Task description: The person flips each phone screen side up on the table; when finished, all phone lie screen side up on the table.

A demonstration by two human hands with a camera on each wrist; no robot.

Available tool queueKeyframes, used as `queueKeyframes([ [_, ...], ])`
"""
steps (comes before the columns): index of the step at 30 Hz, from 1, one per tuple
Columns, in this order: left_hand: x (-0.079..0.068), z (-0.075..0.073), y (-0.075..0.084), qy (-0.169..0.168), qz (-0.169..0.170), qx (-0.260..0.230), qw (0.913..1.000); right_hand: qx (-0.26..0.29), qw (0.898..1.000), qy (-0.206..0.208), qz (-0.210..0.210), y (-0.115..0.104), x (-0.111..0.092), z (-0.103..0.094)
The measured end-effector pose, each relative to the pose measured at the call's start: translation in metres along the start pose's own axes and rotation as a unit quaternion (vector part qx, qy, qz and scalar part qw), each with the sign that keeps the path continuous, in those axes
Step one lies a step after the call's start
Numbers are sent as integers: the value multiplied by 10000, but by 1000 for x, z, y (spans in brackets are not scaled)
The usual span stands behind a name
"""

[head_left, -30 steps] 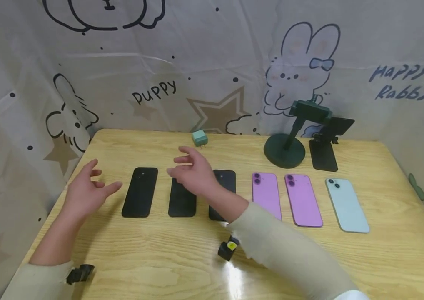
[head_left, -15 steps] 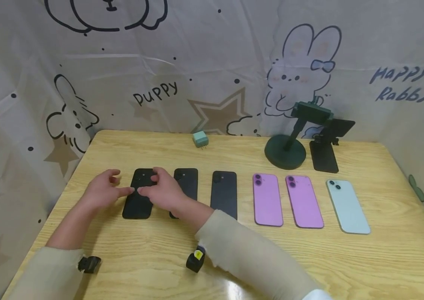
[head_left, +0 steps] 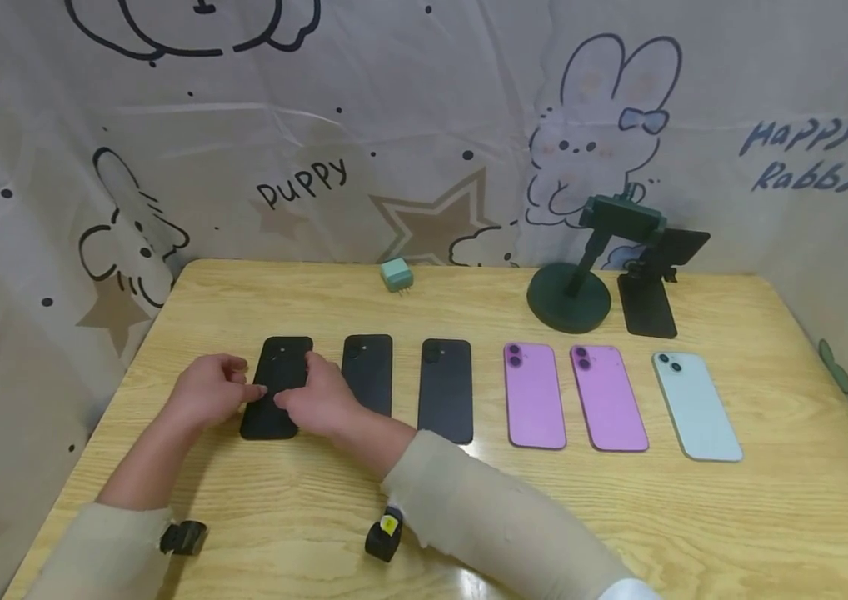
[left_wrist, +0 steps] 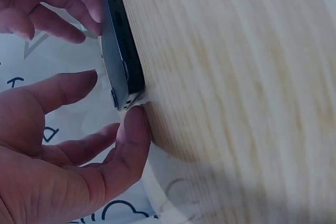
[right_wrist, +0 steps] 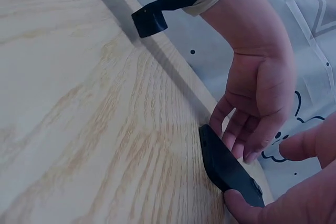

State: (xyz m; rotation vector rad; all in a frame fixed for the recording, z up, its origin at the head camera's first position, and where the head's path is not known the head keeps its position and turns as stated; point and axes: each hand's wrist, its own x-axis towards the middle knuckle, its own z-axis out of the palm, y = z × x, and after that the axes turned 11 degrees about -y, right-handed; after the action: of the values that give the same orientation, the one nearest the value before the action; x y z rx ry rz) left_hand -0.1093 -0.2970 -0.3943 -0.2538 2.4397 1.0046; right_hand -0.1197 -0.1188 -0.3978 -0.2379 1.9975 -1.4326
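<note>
A black phone (head_left: 277, 367) lies flat, camera side up, leftmost in the row on the table. My left hand (head_left: 210, 392) is at its left edge and my right hand (head_left: 322, 396) at its right edge. In the left wrist view a fingertip of the left hand (left_wrist: 79, 156) meets the corner of the phone (left_wrist: 118, 51), while its thumb stays apart from the back. In the right wrist view a fingertip of the right hand (right_wrist: 299, 192) touches the near edge of the phone (right_wrist: 228, 163). Neither hand visibly grips it.
Rightward in the row lie two more black phones (head_left: 445, 392), two purple phones (head_left: 534, 396) and a light blue phone (head_left: 697, 408). Behind them stand a teal charger plug (head_left: 396, 275), a dark green phone stand (head_left: 569, 298) and a black stand (head_left: 647, 307). Patterned cloth hangs behind.
My right hand has moved left across the black phones to the leftmost one. My left hand has moved right to that phone's left edge. The phones have stayed in place.
</note>
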Motion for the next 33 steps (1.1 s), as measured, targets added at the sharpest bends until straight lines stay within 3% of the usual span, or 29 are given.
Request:
queueKeyframes([
  [7,-2,-1,6,140,-201,-138,9996,1024,9946,143,64,-1,0,1],
  [14,0,0,11,205,-391,-408,9982,1199,9923,284,111,-4,1,2],
  [18,1,0,10,264,-363,-501,9977,980,9943,407,77,-3,3,2],
  [25,3,6,6,104,-294,-1000,9945,-160,9970,750,-68,5,6,5],
  [33,1,5,-4,-71,-14,-1916,9814,-246,9956,862,-270,10,8,9],
])
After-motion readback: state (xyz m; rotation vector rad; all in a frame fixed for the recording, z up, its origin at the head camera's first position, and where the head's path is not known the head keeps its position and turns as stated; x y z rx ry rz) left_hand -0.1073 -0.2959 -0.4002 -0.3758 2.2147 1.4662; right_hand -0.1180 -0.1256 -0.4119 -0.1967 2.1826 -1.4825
